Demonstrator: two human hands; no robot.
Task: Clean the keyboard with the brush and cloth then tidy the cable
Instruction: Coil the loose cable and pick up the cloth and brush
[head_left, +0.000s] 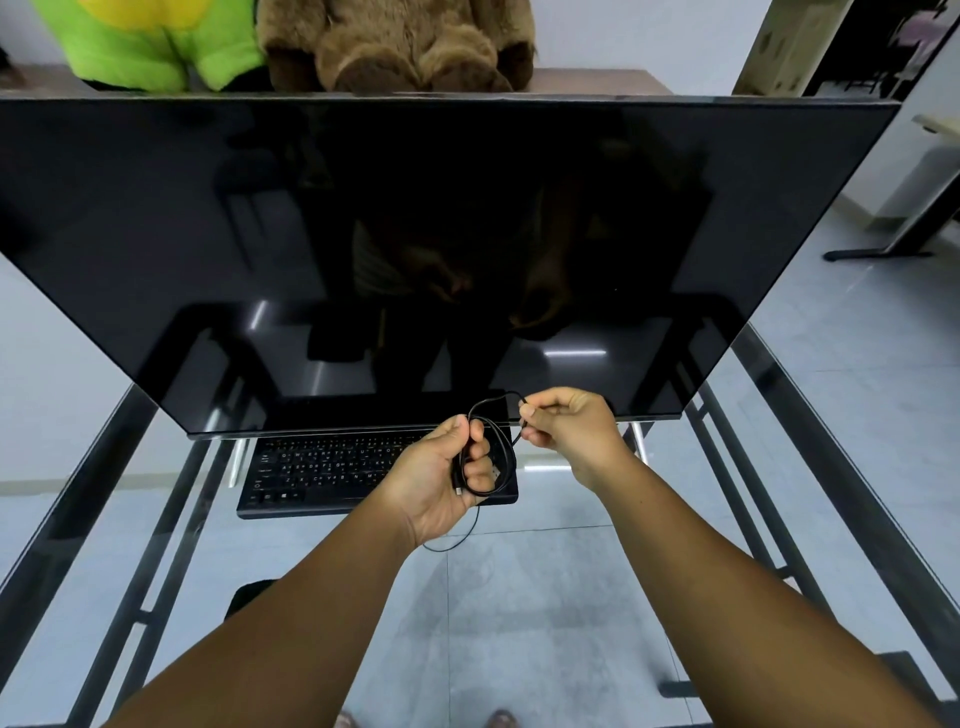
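A black keyboard (322, 473) lies on the glass desk under the monitor's lower edge; my hands cover its right end. My left hand (436, 483) is closed around a coil of thin black cable (503, 457), with a connector end poking out below the fingers. My right hand (569, 431) pinches the same cable at the top of the loop, just right of the coil. A slack strand of the cable hangs down below my left wrist and curves over the glass. No brush or cloth is in view.
A large dark monitor (415, 234) fills the middle and leans over the keyboard. The glass desk (779, 467) has a dark metal frame. Behind the monitor sit a brown plush toy (405, 47) and a green plush toy (156, 41).
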